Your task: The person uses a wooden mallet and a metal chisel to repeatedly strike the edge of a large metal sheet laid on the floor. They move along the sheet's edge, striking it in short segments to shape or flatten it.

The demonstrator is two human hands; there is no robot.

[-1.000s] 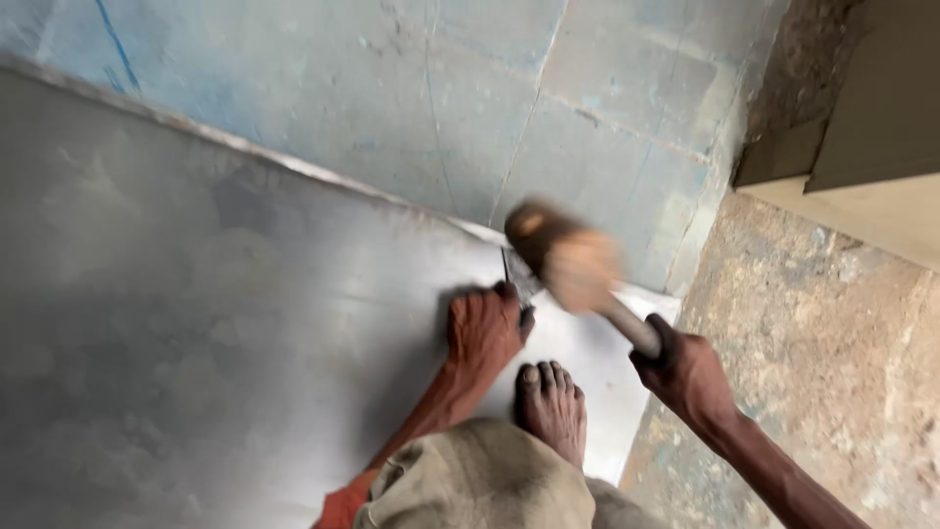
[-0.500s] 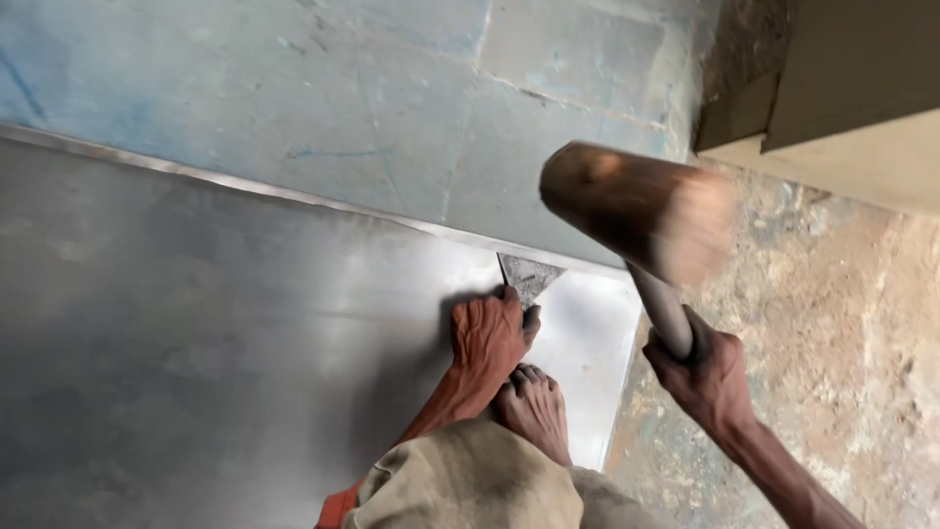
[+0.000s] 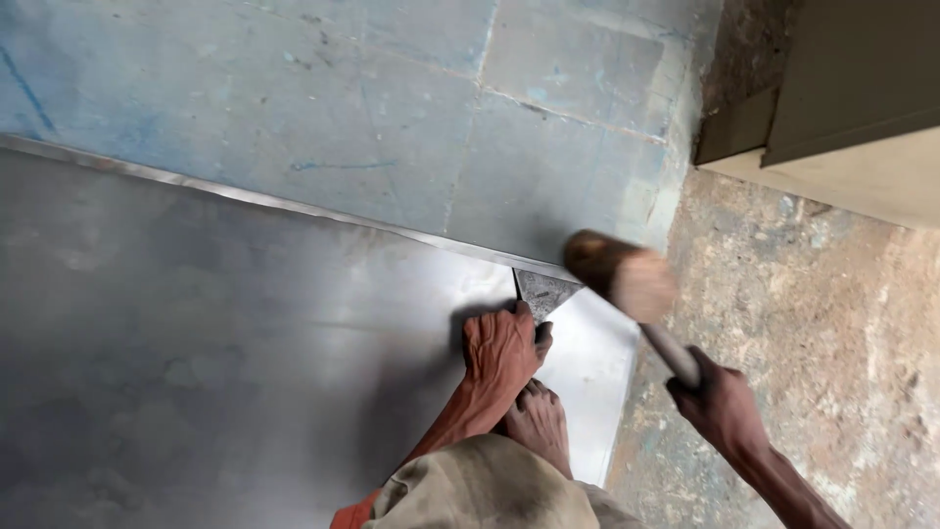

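Observation:
A large grey metal sheet (image 3: 215, 343) lies flat on the floor, its far edge folded into a narrow raised lip. My left hand (image 3: 501, 348) presses down on the sheet beside a triangular notch (image 3: 541, 291) cut at that edge. My right hand (image 3: 723, 407) grips the handle of a wooden mallet (image 3: 619, 274), whose blurred head hangs just right of the notch, above the sheet's corner. A bare foot (image 3: 537, 423) rests on the sheet right behind my left hand.
Bluish stone slabs (image 3: 392, 127) lie beyond the sheet. Rough brown concrete floor (image 3: 832, 323) runs along the right. A dark metal box on a pale base (image 3: 852, 118) stands at the upper right. My knee in khaki cloth (image 3: 490, 490) fills the bottom centre.
The mallet, raised high half a second ago, has swung down toward the notch. My left hand and the foot have stayed in place on the sheet.

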